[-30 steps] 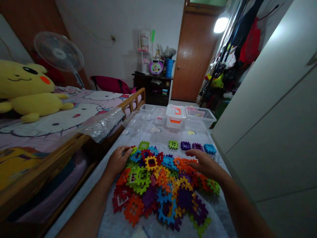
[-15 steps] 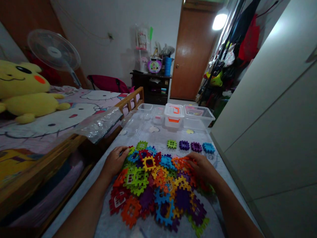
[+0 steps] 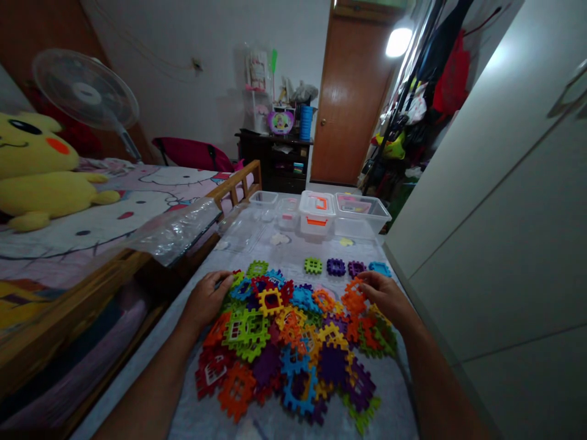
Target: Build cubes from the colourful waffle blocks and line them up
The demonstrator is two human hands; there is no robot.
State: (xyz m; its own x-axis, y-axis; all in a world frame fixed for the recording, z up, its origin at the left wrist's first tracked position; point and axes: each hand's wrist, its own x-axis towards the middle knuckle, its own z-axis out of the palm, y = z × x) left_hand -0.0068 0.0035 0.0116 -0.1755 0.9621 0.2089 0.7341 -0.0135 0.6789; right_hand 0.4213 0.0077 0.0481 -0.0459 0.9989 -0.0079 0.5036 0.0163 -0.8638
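Centre-right, my right hand point(image 3: 386, 298) pinches an orange tile point(image 3: 353, 297) by its edge, likely for clearance; my left grip point(image 3: 207, 298) I can't tell.

Worktop point(image 3: 392, 391), one, long, under a pale blue-grey cloth point(image 3: 293, 253); cloth printed with light motifs, one yellow.

Near and middle part: heap of notched plastic pieces point(image 3: 291, 333), overlapping, mixed red, orange, yellow, lime, blue and purple; some solid, some framed or windowed.

Beyond the heap, towards the right, four pieces in a loose row, set apart: lime piece point(image 3: 313, 266), two purple pieces point(image 3: 336, 267), blue piece point(image 3: 378, 265).

Far end, left to right: small open clear tub point(image 3: 263, 198); clear box point(image 3: 288, 215); lidded box point(image 3: 316, 212), translucent, orange fittings; larger open clear tub point(image 3: 362, 215), pinkish contents.

Far left: flat transparent plastic point(image 3: 245, 235), outline unclear.
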